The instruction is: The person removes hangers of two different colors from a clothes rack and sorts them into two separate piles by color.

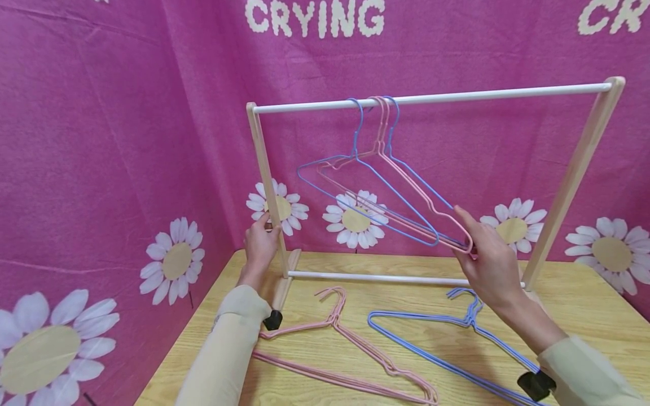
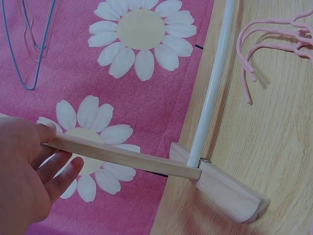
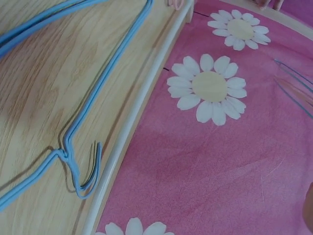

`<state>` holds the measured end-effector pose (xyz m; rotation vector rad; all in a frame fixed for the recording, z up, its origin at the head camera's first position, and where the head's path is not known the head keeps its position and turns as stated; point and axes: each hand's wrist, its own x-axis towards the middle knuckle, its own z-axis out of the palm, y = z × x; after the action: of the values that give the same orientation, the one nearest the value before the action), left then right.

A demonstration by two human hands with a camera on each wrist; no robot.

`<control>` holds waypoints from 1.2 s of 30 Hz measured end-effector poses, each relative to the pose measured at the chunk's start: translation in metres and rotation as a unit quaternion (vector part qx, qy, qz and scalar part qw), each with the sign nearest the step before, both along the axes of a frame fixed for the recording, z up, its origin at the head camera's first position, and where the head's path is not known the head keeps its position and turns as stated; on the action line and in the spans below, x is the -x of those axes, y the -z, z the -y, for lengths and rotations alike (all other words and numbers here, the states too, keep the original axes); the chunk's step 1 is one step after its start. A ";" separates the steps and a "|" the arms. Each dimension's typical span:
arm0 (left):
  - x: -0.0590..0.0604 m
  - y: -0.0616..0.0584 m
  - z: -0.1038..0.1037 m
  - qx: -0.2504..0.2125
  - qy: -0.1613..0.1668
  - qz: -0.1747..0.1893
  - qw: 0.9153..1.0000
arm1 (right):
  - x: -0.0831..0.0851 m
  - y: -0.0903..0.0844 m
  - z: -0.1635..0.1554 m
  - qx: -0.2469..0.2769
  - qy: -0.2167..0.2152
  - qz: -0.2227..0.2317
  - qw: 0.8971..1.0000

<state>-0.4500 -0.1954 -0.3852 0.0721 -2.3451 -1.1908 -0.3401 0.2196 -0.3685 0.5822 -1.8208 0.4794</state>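
Right hand point(image 1: 490, 265) pinches the hung pink hanger's point(image 1: 406, 175) lower corner; its hook sits at 11 o'clock on the rail point(image 1: 431, 98). Left hand point(image 1: 260, 245) grips the rack's left post point(image 1: 266, 180).

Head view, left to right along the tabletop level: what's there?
Left hand gripping the rack's left post → pink hangers lying on the table → blue hangers on the table → right hand pinching a hung pink hanger.

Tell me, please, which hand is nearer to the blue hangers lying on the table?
Right. The right hand pinches the hung pink hanger just above the blue hangers; the left hand grips the rack's left post, farther away.
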 end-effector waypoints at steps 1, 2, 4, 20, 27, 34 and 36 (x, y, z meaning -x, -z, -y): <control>0.000 0.000 0.000 0.001 -0.001 -0.001 1.000 | -0.001 0.000 0.000 0.005 -0.005 0.002 1.000; 0.000 0.000 0.000 0.002 0.000 -0.002 1.000 | -0.001 0.000 0.000 0.009 -0.008 0.005 1.000; 0.000 0.000 0.000 0.003 0.000 -0.002 1.000 | -0.003 0.001 0.000 0.019 -0.014 0.009 1.000; -0.001 0.000 -0.001 0.002 -0.005 -0.003 1.000 | -0.020 -0.001 -0.007 0.095 -0.044 0.023 0.994; -0.001 -0.001 -0.002 0.001 -0.003 0.002 1.000 | -0.031 0.000 -0.017 0.137 -0.039 0.027 0.989; -0.001 -0.001 -0.001 0.006 -0.008 -0.001 1.000 | -0.042 0.000 -0.027 0.184 -0.035 0.026 0.982; -0.001 -0.001 -0.001 0.005 -0.008 -0.002 1.000 | -0.045 0.000 -0.031 0.194 -0.034 0.027 0.980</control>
<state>-0.4492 -0.1943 -0.3847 0.0847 -2.3420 -1.1694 -0.2947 0.2502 -0.3684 0.3647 -1.7001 0.8784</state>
